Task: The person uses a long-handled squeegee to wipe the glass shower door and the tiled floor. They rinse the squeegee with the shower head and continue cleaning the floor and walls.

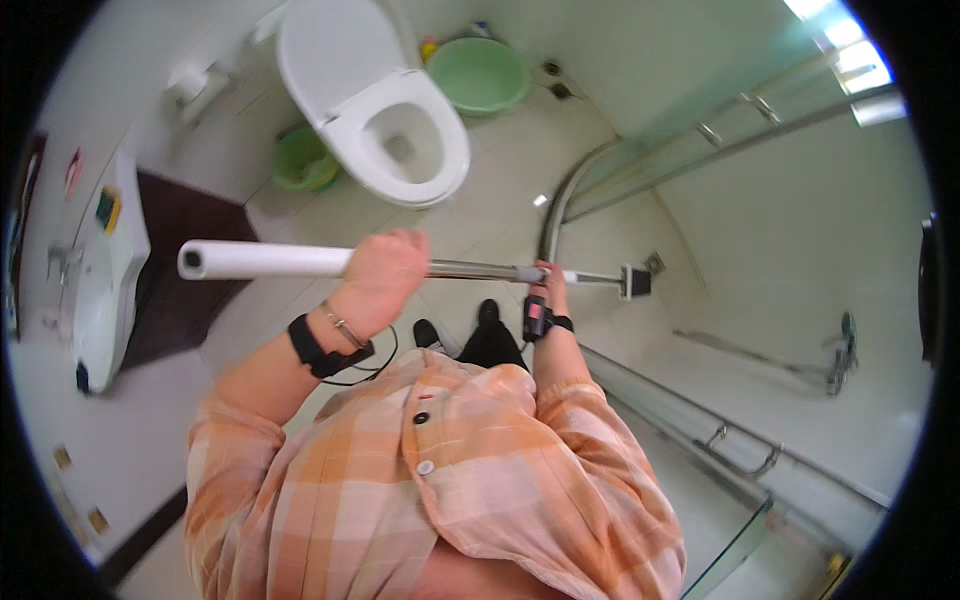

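I hold a long-handled cleaning tool (480, 271) level across my body. My left hand (388, 270) is closed around it where the thick white grip (270, 260) meets the metal pole. Farther right, my right hand (551, 289) grips the pole near a grey collar. Beyond that hand, the tool's small white head with a dark end (636, 283) reaches over the shower floor. Whether the head touches anything cannot be told. My left fingers are partly hidden behind the fist.
Ahead stands a white toilet (401, 142) with its lid up. A green basin (480, 79) and a green waste bin (304, 161) flank it. A washbasin (109, 277) with a sponge (109, 210) is at left. A curved shower rail (559, 202) and glass enclosure lie right.
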The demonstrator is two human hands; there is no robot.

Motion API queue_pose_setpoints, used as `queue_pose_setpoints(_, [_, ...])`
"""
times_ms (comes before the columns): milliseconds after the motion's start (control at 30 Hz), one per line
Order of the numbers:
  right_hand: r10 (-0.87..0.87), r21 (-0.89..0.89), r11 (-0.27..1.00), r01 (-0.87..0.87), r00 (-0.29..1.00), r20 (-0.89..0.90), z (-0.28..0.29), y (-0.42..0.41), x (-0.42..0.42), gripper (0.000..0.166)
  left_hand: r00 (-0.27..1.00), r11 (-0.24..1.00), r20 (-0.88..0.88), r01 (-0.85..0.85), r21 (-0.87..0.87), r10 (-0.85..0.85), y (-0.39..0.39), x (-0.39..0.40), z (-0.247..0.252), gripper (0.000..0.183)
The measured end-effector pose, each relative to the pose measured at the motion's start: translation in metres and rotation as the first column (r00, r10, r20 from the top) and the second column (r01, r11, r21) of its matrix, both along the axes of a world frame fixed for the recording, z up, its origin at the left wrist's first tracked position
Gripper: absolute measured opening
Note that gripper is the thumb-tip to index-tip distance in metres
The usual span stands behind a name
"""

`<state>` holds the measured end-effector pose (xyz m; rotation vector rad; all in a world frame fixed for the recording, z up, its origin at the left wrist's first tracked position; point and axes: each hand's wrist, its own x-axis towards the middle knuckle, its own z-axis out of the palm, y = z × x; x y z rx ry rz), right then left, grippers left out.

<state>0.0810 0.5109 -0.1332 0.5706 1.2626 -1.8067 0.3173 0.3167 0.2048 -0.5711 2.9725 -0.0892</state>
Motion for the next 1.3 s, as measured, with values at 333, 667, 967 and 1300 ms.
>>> queue_pose_setpoints(333, [-0.315,0.129,0.947,0.295,0.934,0.169,0.026,-0.006,-0.024,0.016,0.967,0.997,0.252,0.048,-0.058,-0.032,0.008,0.015,0.126,0.008])
queue_pose_setpoints(667, [-0.209,0.086,0.977,0.193,0.937,0.278,-0.003,0.029,-0.080,0.016,0.830,0.903,0.360,-0.362,-0.233,0.426,0.020,0.108,0.265,0.016])
queue_pose_setpoints(967, [-0.179,0.205,0.970,0.133,0.958,0.226,-0.028,0.061,-0.107,0.011,0.793,0.856,0.329,-0.442,-0.269,0.513,0.027,0.162,0.297,0.021])
queue_pose_setpoints(1300, [-0.259,0.155,0.962,0.226,0.933,0.250,-0.021,0.060,-0.088,0.009,0.900,0.898,0.200,-0.321,-0.300,0.388,0.023,0.150,0.256,0.022])
